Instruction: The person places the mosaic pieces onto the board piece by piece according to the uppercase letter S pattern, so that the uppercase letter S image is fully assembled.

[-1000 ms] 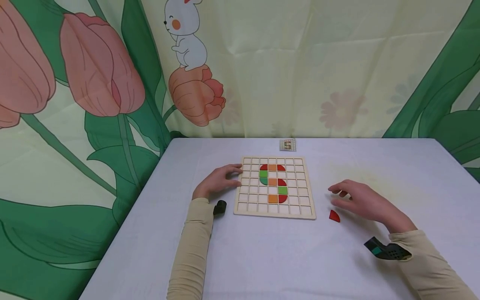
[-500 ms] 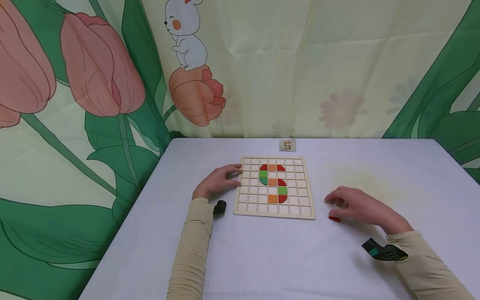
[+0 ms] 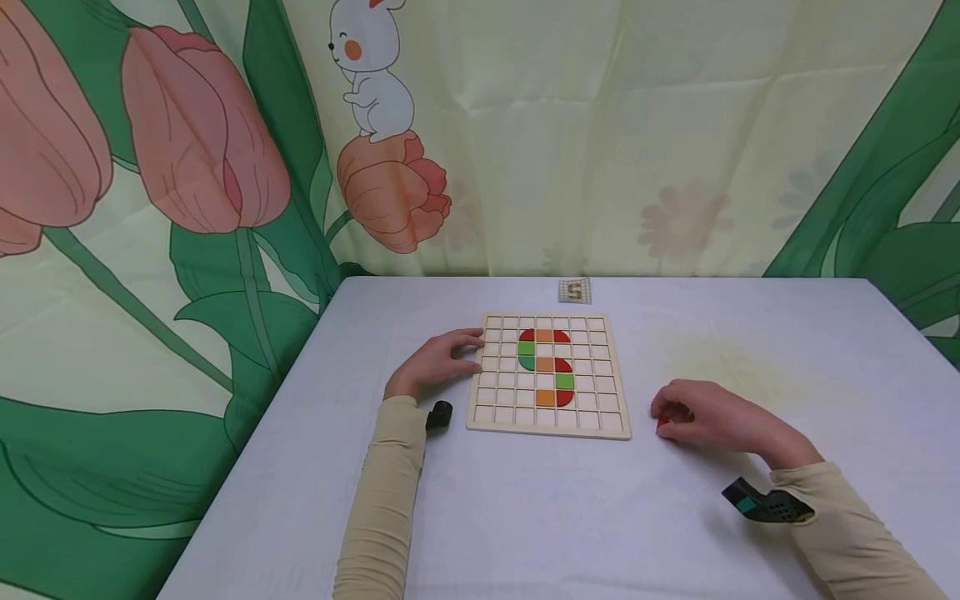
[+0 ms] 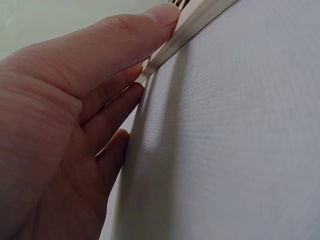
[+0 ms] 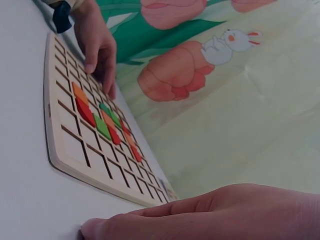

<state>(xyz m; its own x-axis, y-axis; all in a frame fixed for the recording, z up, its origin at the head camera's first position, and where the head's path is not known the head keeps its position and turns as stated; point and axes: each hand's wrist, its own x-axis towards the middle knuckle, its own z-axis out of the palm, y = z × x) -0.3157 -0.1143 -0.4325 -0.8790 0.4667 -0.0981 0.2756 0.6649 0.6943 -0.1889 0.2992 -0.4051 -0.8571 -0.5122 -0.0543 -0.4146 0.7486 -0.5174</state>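
Observation:
A pale wooden grid board (image 3: 551,432) lies flat on the table, with red, orange and green pieces set in its cells in an S-like shape. At its left edge rests my left hand (image 3: 435,363); in the left wrist view the thumb (image 4: 145,30) touches the board's side, with the fingers extended and relaxed. To the right of the board, my right hand (image 3: 716,414) pinches a small red quarter-circle tile (image 3: 662,422) between thumb and fingers, close to the tabletop. Most of that tile is hidden by the fingers.
Behind the board, near the table's far edge, lies a small card (image 3: 575,291) printed with a similar S-like pattern on a grid. A white cloth covers the table (image 3: 525,517). A curtain (image 3: 540,150) printed with tulips and a rabbit hangs behind it.
My right hand has moved down and slightly left onto the red quarter-circle tile, and its fingers have closed on it. My left hand and the board have stayed put.

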